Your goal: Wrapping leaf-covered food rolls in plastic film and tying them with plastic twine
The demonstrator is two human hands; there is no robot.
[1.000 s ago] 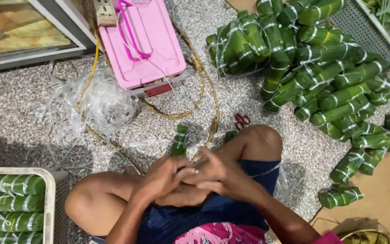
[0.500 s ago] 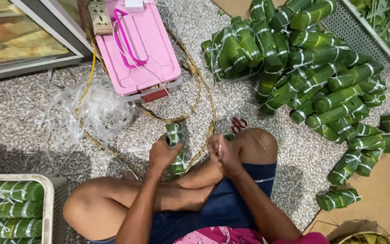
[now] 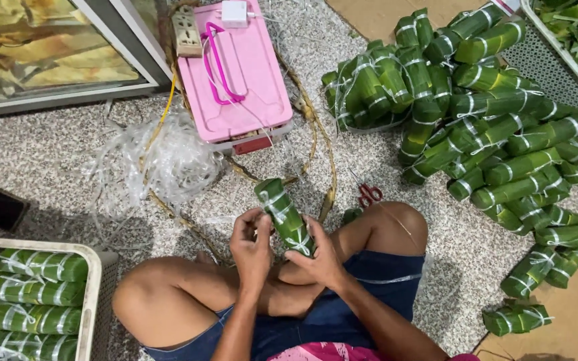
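Note:
I sit cross-legged on a speckled floor. A green leaf-wrapped roll (image 3: 282, 214) tied with pale plastic string stands tilted between my hands, above my crossed legs. My left hand (image 3: 250, 246) grips its left side near the lower half, fingers curled at the string. My right hand (image 3: 317, 259) clasps the roll's lower end from the right. Both hands are closed on the same roll.
A big heap of tied green rolls (image 3: 483, 127) lies at the right. A white crate (image 3: 95, 294) with more rolls stands at the lower left. A pink box (image 3: 242, 80), loose plastic string (image 3: 162, 160), red scissors (image 3: 369, 195) and a power strip (image 3: 186, 31) lie ahead.
My hands have risen from my lap and brought the roll up and forward; it now stands longer and more upright between them.

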